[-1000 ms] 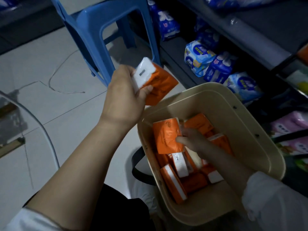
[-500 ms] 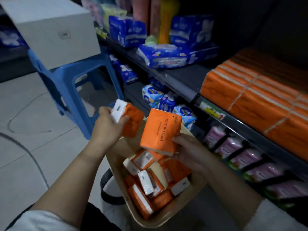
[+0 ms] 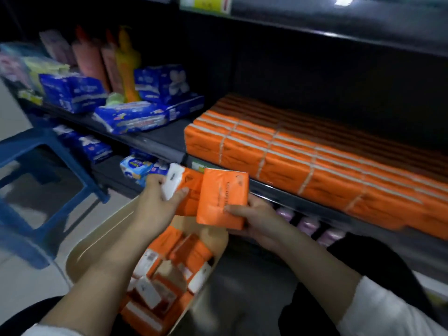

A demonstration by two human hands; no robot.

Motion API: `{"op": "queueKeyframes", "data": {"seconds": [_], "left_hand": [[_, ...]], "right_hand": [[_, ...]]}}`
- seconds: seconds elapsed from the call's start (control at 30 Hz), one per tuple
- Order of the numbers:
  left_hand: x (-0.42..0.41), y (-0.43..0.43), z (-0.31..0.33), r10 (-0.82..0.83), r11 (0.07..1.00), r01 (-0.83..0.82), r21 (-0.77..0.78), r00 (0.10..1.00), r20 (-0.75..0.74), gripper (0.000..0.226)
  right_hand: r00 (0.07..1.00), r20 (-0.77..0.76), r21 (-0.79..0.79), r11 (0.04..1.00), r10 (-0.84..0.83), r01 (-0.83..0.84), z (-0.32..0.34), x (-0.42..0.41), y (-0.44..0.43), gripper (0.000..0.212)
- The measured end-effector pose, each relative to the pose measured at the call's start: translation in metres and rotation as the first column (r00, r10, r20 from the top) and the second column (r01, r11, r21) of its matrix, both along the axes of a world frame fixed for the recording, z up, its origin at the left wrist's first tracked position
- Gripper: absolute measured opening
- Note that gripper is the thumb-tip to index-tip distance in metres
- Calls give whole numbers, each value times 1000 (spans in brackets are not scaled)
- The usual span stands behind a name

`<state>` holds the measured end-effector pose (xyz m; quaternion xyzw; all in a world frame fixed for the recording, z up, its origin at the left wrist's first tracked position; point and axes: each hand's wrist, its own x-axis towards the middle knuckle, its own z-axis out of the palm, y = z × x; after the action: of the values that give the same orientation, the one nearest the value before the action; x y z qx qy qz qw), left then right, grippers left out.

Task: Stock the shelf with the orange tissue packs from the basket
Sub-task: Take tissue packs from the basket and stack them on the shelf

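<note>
Held one orange tissue pack [image 3: 191, 192] in the grip of the left hand [image 3: 155, 207], pinched a second pack [image 3: 221, 197] in the right hand [image 3: 259, 219], edges overlapping, above the basket [image 3: 97, 241]. Lettering too blurred to read. Faced stacked orange rows [image 3: 315, 166] on the shelf [image 3: 167, 139], bare room leftward.
</note>
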<state>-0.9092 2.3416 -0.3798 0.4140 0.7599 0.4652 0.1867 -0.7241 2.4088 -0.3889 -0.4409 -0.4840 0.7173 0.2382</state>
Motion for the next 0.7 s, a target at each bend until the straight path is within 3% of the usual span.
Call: {"op": "queueKeyframes", "data": {"seconds": [0.3, 0.5, 0.6, 0.7], "left_hand": [[66, 10, 3, -229, 970, 232, 71, 972, -46, 51], [131, 21, 9, -305, 943, 298, 147, 952, 25, 30], [163, 32, 14, -359, 921, 351, 171, 933, 22, 29], [188, 45, 16, -351, 923, 332, 193, 934, 71, 36]], "right_hand": [[971, 4, 255, 939, -240, 231, 36, 110, -6, 51], [911, -47, 423, 818, -409, 389, 55, 201, -6, 44], [892, 9, 551, 747, -451, 372, 64, 251, -6, 41], [833, 191, 719, 652, -519, 241, 71, 303, -3, 43]]}}
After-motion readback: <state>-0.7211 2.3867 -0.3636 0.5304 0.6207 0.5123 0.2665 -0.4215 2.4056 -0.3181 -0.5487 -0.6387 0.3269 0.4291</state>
